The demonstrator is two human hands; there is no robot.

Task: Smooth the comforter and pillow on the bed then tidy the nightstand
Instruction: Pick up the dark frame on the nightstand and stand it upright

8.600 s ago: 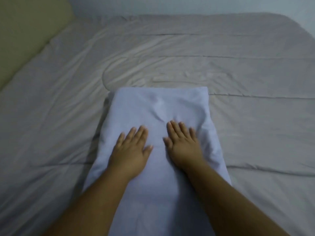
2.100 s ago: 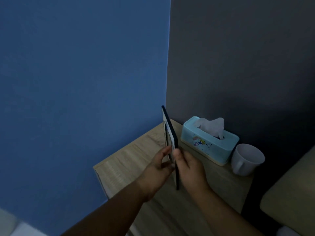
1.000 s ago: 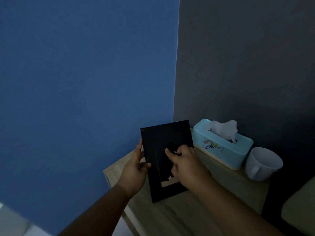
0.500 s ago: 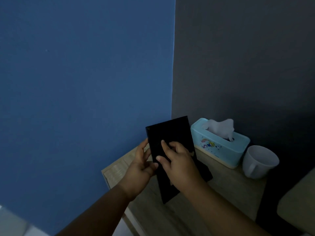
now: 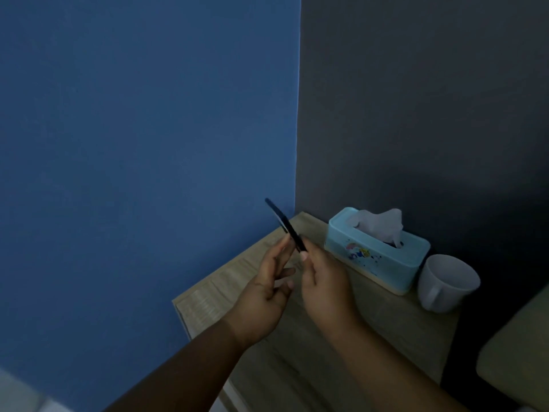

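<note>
left hand (image 5: 264, 292): we see it low and central, grip apart, fingers mostly straight, the index fingertip touching the frame's left face.
right hand (image 5: 323, 281): just beside the left, grip clamped on the frame, thumb pressed to its near edge.
picture frame (image 5: 285, 224): black, seen edge-on, tilted up and leftward between both hands, held above the worktop.
worktop (image 5: 386, 328): the pale wood-grain top of the nightstand, tucked into a corner.
tissue box (image 5: 377, 254): light blue, a white tissue poking up, at the back by the wall.
mug (image 5: 445, 282): white, just right of the box.
walls: blue wall (image 5: 148, 144) on the left, dark grey wall (image 5: 416, 99) on the right.
</note>
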